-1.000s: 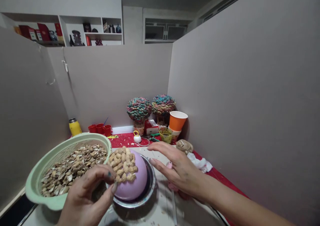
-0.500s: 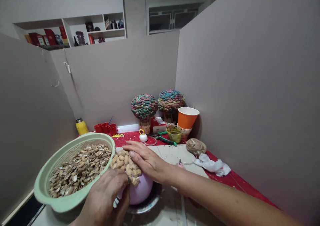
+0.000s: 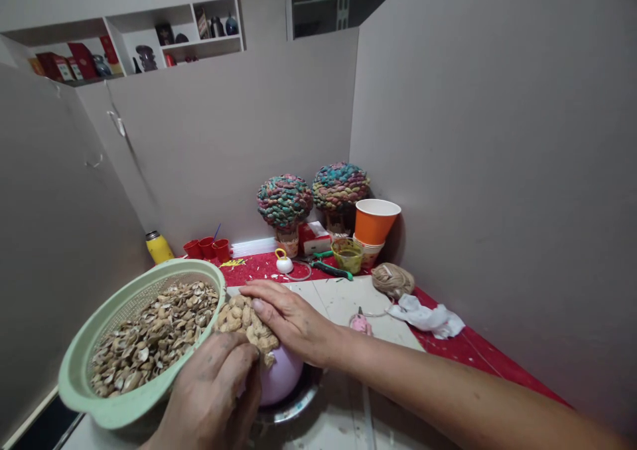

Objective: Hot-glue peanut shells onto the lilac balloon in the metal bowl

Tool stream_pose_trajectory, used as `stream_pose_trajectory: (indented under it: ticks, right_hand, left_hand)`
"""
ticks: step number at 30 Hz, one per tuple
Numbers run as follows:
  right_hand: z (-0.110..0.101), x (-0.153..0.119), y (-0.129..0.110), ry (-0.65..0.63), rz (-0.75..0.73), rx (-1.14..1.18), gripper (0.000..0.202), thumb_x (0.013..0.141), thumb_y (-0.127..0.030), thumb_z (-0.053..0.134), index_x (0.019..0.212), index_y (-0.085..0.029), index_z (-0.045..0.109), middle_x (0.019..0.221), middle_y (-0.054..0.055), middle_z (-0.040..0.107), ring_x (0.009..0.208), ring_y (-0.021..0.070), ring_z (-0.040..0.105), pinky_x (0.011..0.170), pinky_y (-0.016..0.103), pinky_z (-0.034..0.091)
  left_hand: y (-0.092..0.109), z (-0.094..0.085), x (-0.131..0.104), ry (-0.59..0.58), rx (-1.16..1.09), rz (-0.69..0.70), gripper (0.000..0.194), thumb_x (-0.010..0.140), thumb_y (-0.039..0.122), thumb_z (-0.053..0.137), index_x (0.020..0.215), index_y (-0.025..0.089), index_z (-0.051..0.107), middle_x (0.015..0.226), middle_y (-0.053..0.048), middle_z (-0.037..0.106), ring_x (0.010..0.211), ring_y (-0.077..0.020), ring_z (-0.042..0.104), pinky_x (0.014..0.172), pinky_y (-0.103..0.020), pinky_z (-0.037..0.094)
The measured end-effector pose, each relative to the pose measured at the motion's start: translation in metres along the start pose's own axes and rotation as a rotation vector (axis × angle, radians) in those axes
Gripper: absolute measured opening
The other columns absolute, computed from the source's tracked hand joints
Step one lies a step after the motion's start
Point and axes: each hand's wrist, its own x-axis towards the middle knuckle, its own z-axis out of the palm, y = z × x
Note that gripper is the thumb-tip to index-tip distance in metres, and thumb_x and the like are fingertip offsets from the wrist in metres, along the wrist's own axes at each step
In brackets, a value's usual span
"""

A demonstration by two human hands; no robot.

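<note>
A lilac balloon point(image 3: 281, 377), its top covered with peanut shells point(image 3: 243, 318), sits in a shiny metal bowl point(image 3: 293, 408). My right hand point(image 3: 293, 322) reaches across from the right and lies against the shell-covered top, fingers stretched out and together. At the near left side of the balloon, my left hand point(image 3: 212, 383) is closed with its fingertips pressed in at the edge of the shells. Whatever those fingers pinch is hidden behind them. Just left of it stands a pale green colander point(image 3: 79, 370) full of loose peanut shells point(image 3: 159, 340).
Two colourful ball-topped trees point(image 3: 284, 201) stand at the back near an orange paper cup point(image 3: 377, 223). Pliers point(image 3: 332, 271), red cups point(image 3: 221, 249), a yellow bottle point(image 3: 159, 247), a twine ball point(image 3: 393, 280) and a white tissue point(image 3: 428, 317) lie around. Grey panels point(image 3: 478, 171) enclose the table.
The view has tilted down slightly, so the background sits higher. Both hands stay at the balloon; the left hand has shifted slightly, its fingers still closed.
</note>
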Motion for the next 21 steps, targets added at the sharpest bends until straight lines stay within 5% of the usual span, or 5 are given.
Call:
stream_pose_trajectory:
  ticks: [21]
  right_hand:
    - [-0.002,-0.006,-0.009,0.014,0.006,-0.016,0.036,0.101,-0.03,0.039,0.127,-0.013,0.057,0.128,0.014,0.062,0.122,0.0205,0.055,0.106,0.041,0.042]
  left_hand:
    - [-0.005,-0.001,-0.015,-0.003,-0.12,-0.017,0.024,0.087,0.006,0.054,0.107,0.017,0.06,0.089,-0.009,0.071,0.081,-0.0207,0.067,0.077,-0.033,0.056]
